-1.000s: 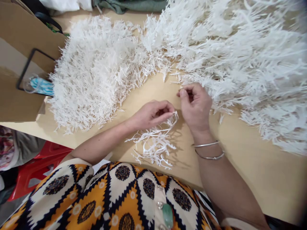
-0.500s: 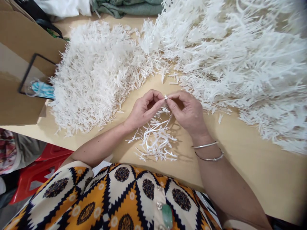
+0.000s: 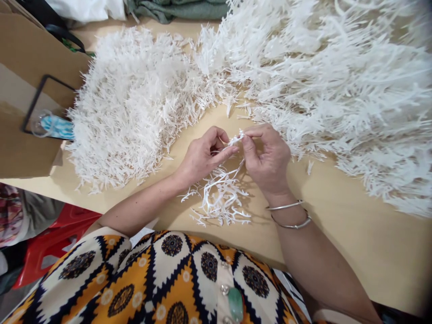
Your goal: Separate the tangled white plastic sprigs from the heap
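A white branching plastic sprig [image 3: 219, 195] hangs over the table in front of me, its thin forked twigs spread below my fingers. My right hand [image 3: 270, 159] pinches its upper end between thumb and forefinger. On the other side, my left hand [image 3: 199, 155] has its thumb and bent fingers around a short white twiggy part [image 3: 235, 140] close to the right fingertips. Whether this part is joined to the hanging twigs cannot be made out.
A dense heap of small white twig pieces [image 3: 118, 108] covers the table's left side. Larger white branched sprigs [image 3: 337, 90] are piled at right. A cardboard box [image 3: 30, 144] stands at far left, beside a red stool [image 3: 64, 229]. Folded green cloth [image 3: 178, 11] lies at the back.
My right hand has shifted slightly right, so the fingertips of both hands are farther apart. More of the white twiggy part shows between them.
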`<state>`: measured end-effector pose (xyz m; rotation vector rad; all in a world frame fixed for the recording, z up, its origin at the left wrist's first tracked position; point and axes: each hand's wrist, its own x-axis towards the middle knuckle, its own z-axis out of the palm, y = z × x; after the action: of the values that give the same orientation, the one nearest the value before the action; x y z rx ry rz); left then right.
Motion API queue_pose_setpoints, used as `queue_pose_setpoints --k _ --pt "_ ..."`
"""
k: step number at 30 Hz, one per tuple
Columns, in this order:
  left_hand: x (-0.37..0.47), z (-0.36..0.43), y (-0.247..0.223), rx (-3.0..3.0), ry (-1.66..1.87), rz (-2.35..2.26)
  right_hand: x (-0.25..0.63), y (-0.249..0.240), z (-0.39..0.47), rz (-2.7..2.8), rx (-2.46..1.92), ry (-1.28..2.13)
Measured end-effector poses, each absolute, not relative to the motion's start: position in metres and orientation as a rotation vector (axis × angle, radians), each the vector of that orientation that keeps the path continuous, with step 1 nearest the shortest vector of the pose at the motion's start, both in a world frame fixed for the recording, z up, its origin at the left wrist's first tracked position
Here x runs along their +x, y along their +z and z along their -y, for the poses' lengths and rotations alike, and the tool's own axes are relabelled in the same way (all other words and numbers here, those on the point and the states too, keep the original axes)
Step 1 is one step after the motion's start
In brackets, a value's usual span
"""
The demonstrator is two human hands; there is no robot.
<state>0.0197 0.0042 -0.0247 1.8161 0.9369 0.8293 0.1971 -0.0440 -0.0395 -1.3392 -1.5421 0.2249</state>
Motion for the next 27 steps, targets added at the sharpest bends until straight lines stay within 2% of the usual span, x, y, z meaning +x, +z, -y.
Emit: queue_pose_setpoints --k 9,18,23,27 --pt "0.017 -0.004 -0.017 1.911 0.687 -0.875 0.197 -0.038 0.044 1.579 -1.354 0.185" --pt "0.01 -0.014 -0.015 1.925 0.67 -0.649 0.185 -0.047 0.035 1.519 -1.546 0.261" --pt "0.017 -0.001 -0.017 1.939 0.521 -0.411 0.201 -0.051 0.026 1.404 -1.584 0.296" --pt "0.019 0.004 -0.017 1.785 0.603 -0.57 0.208 -0.05 0.028 1.45 -1.542 0.375"
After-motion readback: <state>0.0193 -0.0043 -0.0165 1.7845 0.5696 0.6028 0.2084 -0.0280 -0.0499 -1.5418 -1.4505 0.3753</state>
